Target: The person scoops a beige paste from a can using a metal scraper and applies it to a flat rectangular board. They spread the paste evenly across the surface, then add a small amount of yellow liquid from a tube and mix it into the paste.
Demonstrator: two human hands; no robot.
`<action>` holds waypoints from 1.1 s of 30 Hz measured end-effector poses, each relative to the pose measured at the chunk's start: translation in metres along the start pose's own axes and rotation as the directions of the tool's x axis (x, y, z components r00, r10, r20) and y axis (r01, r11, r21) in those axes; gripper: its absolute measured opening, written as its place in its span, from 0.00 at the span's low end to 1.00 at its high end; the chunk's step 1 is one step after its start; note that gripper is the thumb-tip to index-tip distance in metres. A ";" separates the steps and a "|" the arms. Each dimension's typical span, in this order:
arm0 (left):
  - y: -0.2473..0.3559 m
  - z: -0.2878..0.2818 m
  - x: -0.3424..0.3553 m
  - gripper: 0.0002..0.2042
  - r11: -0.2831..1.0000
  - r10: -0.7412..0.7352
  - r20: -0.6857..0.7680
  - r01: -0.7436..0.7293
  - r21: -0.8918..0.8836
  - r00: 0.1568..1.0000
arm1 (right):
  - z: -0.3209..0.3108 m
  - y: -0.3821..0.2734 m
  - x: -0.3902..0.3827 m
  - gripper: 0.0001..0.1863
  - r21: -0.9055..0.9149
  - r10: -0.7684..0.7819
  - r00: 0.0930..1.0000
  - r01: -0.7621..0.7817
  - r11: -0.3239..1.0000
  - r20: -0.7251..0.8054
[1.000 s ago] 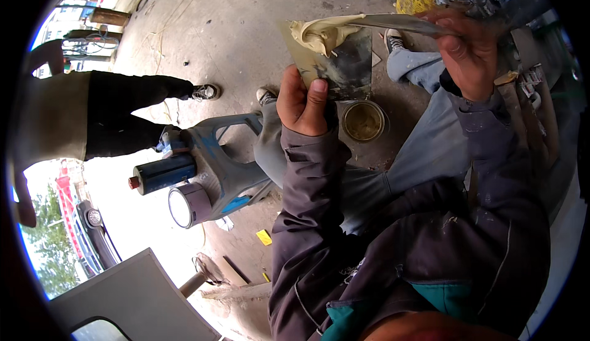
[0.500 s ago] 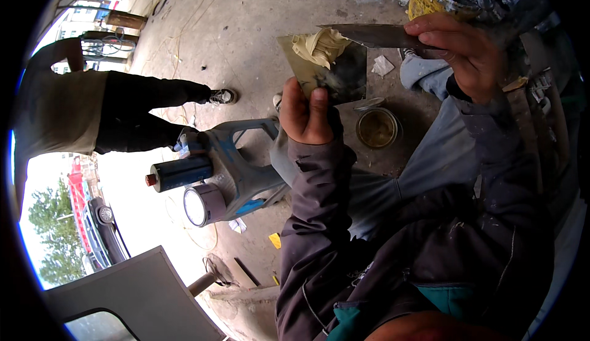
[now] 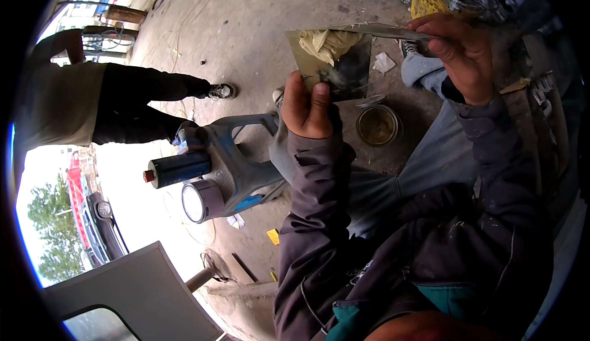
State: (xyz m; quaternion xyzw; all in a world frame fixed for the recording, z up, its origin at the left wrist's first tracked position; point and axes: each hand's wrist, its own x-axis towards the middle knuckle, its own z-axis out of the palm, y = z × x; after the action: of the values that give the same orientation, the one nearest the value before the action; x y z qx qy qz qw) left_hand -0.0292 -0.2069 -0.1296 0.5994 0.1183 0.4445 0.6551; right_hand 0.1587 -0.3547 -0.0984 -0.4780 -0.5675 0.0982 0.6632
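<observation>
The left hand (image 3: 307, 107) is closed on the near edge of a flat mixing plate (image 3: 301, 61), thumb on its face; beige putty (image 3: 326, 45) lies toward the far edge. The right hand (image 3: 464, 55) pinches a thin spreader blade (image 3: 393, 32) between thumb and fingers, its end at the plate's far edge. Below, an open can (image 3: 397, 126) stands on the stained concrete floor (image 3: 239, 34). At left, a grey-blue plastic stool (image 3: 239, 168) carries a dark blue bottle (image 3: 181, 169) and a tin (image 3: 212, 199). Farther: yellow bucket (image 3: 424, 0), standing person (image 3: 147, 86), dark car (image 3: 107, 224), tree (image 3: 49, 233).
</observation>
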 end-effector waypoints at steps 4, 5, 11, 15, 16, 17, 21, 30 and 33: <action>-0.005 -0.007 0.001 0.11 1.000 0.011 0.013 -0.012 0.027 1.000 | 0.003 0.005 0.006 0.12 -0.124 -0.026 0.998 0.032 0.992 0.053; -0.006 -0.007 0.002 0.10 0.999 0.015 0.005 -0.015 0.032 1.000 | 0.001 0.008 0.008 0.12 -0.237 -0.014 0.996 0.036 0.971 0.091; -0.009 -0.014 -0.003 0.09 0.997 -0.005 -0.023 0.007 0.075 1.000 | 0.015 0.009 0.010 0.13 -0.056 0.132 0.977 -0.144 0.988 -0.167; -0.003 -0.026 0.001 0.15 0.953 -0.134 0.075 0.107 0.285 0.988 | 0.014 0.005 0.001 0.11 0.033 0.217 0.973 -0.215 0.976 -0.082; -0.006 -0.031 -0.004 0.16 0.940 -0.212 0.039 0.193 0.282 0.977 | 0.014 0.008 0.002 0.11 -0.046 0.277 0.960 -0.279 0.959 -0.051; -0.021 -0.029 -0.013 0.16 0.977 -0.111 -0.071 0.122 0.173 0.991 | 0.011 0.017 0.007 0.10 -0.193 0.258 0.961 -0.236 0.952 0.096; -0.039 -0.037 -0.018 0.19 0.972 -0.197 0.009 0.195 0.133 0.980 | 0.014 0.023 -0.005 0.11 -0.172 0.365 0.891 -0.417 0.892 -0.271; -0.023 -0.020 -0.011 0.13 0.975 -0.215 0.080 0.219 -0.042 0.973 | 0.009 0.021 -0.002 0.10 -0.232 0.291 0.946 -0.254 0.939 0.142; -0.023 -0.018 -0.009 0.13 0.979 -0.190 0.075 0.194 -0.058 0.979 | 0.008 0.045 -0.017 0.10 -0.245 0.307 0.938 -0.340 0.908 -0.162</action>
State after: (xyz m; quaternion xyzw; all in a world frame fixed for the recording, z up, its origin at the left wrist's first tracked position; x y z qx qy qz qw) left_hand -0.0363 -0.1983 -0.1584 0.5786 0.1382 0.3617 0.7178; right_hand 0.1648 -0.3385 -0.1439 -0.6561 -0.4474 0.1002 0.5995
